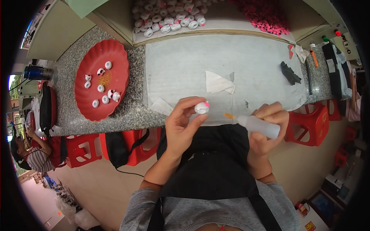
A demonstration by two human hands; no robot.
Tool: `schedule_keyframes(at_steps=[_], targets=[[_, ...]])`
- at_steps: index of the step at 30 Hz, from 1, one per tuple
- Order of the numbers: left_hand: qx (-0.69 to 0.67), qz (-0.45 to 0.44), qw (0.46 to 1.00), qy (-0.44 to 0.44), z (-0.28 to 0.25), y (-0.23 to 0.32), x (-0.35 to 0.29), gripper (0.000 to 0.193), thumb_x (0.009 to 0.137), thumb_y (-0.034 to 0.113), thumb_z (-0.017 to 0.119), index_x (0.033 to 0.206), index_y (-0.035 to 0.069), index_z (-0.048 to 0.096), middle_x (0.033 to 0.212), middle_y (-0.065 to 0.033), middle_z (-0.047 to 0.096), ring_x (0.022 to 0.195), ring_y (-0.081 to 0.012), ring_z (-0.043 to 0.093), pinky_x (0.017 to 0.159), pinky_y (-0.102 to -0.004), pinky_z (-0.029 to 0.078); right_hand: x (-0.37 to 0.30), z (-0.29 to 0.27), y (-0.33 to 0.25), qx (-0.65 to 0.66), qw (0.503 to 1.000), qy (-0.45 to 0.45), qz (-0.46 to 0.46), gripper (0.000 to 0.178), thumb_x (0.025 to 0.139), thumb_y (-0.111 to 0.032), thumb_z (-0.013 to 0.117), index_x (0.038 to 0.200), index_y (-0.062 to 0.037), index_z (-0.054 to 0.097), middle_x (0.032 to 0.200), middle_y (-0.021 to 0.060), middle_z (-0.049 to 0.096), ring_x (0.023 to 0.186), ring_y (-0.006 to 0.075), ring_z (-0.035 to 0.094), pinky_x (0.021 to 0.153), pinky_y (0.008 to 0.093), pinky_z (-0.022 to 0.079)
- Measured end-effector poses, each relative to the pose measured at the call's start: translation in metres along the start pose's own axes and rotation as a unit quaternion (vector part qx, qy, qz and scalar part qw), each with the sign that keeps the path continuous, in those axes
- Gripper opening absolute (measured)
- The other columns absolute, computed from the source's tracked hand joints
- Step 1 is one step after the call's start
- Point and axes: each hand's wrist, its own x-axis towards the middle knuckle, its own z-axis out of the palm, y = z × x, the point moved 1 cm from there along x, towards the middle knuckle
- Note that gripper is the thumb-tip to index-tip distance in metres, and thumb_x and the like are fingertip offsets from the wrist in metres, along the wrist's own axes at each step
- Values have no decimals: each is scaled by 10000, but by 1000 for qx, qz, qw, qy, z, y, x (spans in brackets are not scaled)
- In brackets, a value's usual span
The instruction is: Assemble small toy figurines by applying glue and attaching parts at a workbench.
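Observation:
Between the thumb and fingers of my left hand (pixel 183 121) is a small white rounded piece with a pink spot (pixel 201 108). My right hand (pixel 271 125) is wrapped round a translucent squeeze bottle (pixel 259 126). The bottle lies tilted, its thin orange nozzle (pixel 229 115) pointing left toward the white piece, with a gap between them. Both hands are above the near edge of the paper-covered worktop (pixel 177 69). Beyond them a torn scrap of white cloth or paper (pixel 219 82) lies on the sheet.
A red scalloped tray (pixel 83 90) at the left bears several similar white pieces. More white pieces (pixel 169 19) and a heap of small pink parts (pixel 266 19) fill the shelf at the back. A dark scrap (pixel 290 73) and an orange marker (pixel 314 57) lie right. Red stools (pixel 308 125) stand below.

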Motion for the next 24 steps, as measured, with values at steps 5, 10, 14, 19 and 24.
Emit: schedule_keyframes(at_steps=[5,10,14,19,24], targets=[[-28,31,995,92,-26,10,9,344,684,-63,541,1010,-22,441,961,-124,500,843,-158,502,749,-261,400,44,-31,31,-34,993,-37,108,271,622,45,542,787,-42,345,815,99,420,693,164,481,557,258,428],[-32,44,993,102,-33,15,6,344,683,-65,547,1009,-25,441,967,-123,498,848,-144,498,743,-239,392,123,-48,87,-145,967,-80,193,244,656,0,539,874,-13,430,812,78,478,727,153,511,554,240,430],[-37,35,993,106,-30,14,6,349,677,-84,547,1005,-30,439,962,-122,501,852,-125,491,730,-204,384,195,-53,155,-572,816,-58,50,292,687,-129,544,962,-53,483,858,136,527,723,243,535,625,328,441],[-36,36,993,107,-28,17,2,351,674,-85,549,1003,-30,440,966,-125,502,838,-121,497,716,-198,386,229,-59,207,-686,719,-73,-87,263,700,-190,526,962,-182,546,868,126,547,746,302,539,662,381,438],[-51,19,994,93,-24,16,1,348,676,-94,540,1002,-32,438,974,-129,499,867,-137,496,747,-219,394,216,-48,180,-655,754,-40,-8,188,702,-198,531,843,-78,567,814,141,559,707,298,541,640,358,436]])
